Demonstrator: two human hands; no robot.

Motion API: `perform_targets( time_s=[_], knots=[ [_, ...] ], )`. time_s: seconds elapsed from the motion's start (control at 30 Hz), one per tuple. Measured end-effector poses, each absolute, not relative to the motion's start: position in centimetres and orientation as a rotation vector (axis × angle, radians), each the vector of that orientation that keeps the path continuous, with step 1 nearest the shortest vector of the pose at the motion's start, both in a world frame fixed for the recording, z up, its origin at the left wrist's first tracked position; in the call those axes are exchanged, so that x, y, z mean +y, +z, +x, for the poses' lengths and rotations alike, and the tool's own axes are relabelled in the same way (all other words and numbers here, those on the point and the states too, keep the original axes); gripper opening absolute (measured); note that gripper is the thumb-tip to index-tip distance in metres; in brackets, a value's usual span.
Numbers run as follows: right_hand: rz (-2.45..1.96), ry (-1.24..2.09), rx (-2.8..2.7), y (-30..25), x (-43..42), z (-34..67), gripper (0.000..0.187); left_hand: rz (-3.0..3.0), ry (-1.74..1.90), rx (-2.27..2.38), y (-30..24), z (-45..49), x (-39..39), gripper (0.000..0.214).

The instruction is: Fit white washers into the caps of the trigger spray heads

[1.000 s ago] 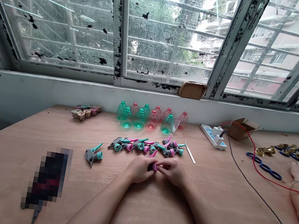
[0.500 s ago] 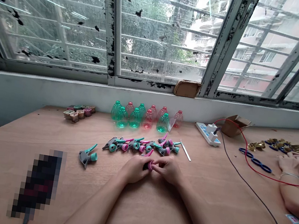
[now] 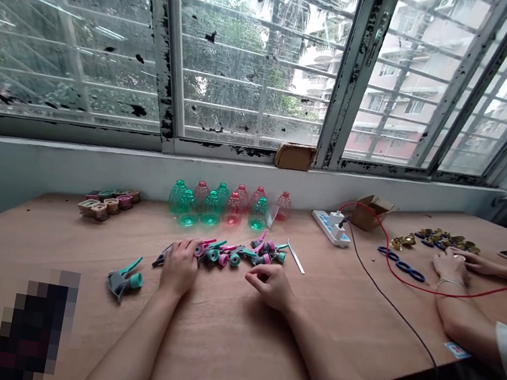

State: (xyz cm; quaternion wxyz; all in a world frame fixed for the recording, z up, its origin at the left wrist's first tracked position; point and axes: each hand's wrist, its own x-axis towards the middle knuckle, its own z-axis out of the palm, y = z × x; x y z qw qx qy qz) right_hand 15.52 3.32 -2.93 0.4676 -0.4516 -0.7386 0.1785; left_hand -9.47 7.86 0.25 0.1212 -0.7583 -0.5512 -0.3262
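My left hand [image 3: 180, 266] is closed over the left end of a row of spray trigger heads, its fingers curled round one that is mostly hidden. A grey nozzle end [image 3: 161, 257] sticks out on its left, and a pink collar [image 3: 199, 249] shows by the fingertips. My right hand [image 3: 271, 284] hovers just in front of the row, thumb and fingers pinched together; whether something small is between them cannot be made out. Grey spray trigger heads with teal or pink levers and collars [image 3: 235, 259] lie beyond both hands. One teal spray trigger head [image 3: 124, 282] lies apart, left of my left hand.
Green and red clear bottles [image 3: 211, 210] stand by the wall. White tweezers [image 3: 296, 257], a power strip [image 3: 331, 227] with cables and a cardboard box [image 3: 372, 213] are rightward. A co-worker's hands [image 3: 452, 267] are among gold pieces. Small blocks [image 3: 108, 203] and a pixelated dark object [image 3: 28, 331] are left.
My left hand has moved left from between the arms to the row's left end, carrying the pink spray trigger head away from my right hand. The view has turned slightly right.
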Motion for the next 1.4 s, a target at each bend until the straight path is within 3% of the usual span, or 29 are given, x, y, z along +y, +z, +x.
perform_targets(
  time_s=[0.27,0.63,0.83,1.1,1.4],
  knots=[
    [-1.233,0.304,-1.833,-2.0,3.6,16.9,0.017,-2.137,-0.938,-1.700,0.8,-8.8,7.3,0.044],
    [-1.302,0.328,-1.870,-2.2,3.9,17.3,0.019,-1.729,-0.643,-2.228,1.4,-10.7,7.0,0.044],
    [-1.307,0.338,-1.870,-2.2,3.8,17.3,0.020,-1.612,-0.666,-2.396,3.0,-13.1,7.1,0.051],
    [-1.316,0.372,-1.883,-2.0,3.5,17.0,0.018,-1.785,-0.535,-2.534,3.2,-14.0,7.3,0.042],
    [-1.345,0.406,-1.891,-2.0,3.4,16.9,0.019,-1.763,-0.580,-2.555,3.1,-14.5,7.9,0.056]
  ],
)
